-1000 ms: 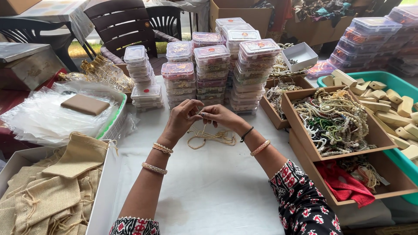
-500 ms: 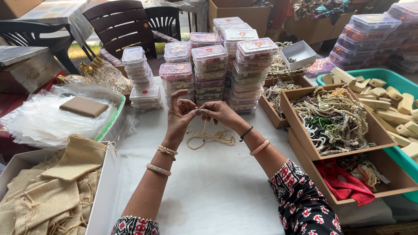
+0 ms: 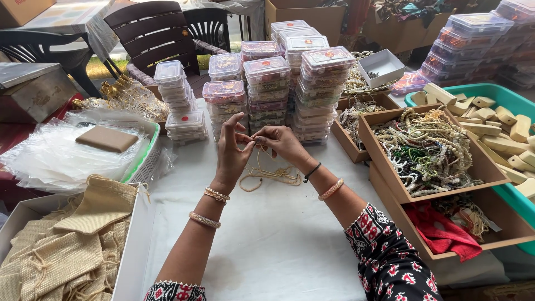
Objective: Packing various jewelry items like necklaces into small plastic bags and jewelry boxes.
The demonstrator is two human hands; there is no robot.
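Since the earlier frame your left hand (image 3: 231, 147) has lifted and turned upright, its outer fingers fanning out while thumb and forefinger stay pinched on the cord (image 3: 266, 174). Your right hand (image 3: 281, 142) has barely shifted and pinches the same cord, the two sets of fingertips touching at a small knot or bead too tiny to make out. By my reading, you are working that one point on the cord rather than moving it.

The rest of the cord hangs from the pinch and lies looped on the white table (image 3: 267, 245) just below your hands. At twelve o'clock, close behind your fingers, stand stacks of clear lidded boxes (image 3: 267, 83). At three o'clock sits a wooden tray of beads (image 3: 429, 150). At eight o'clock lie burlap pouches (image 3: 72, 245), and at ten o'clock plastic sleeves (image 3: 50, 156).
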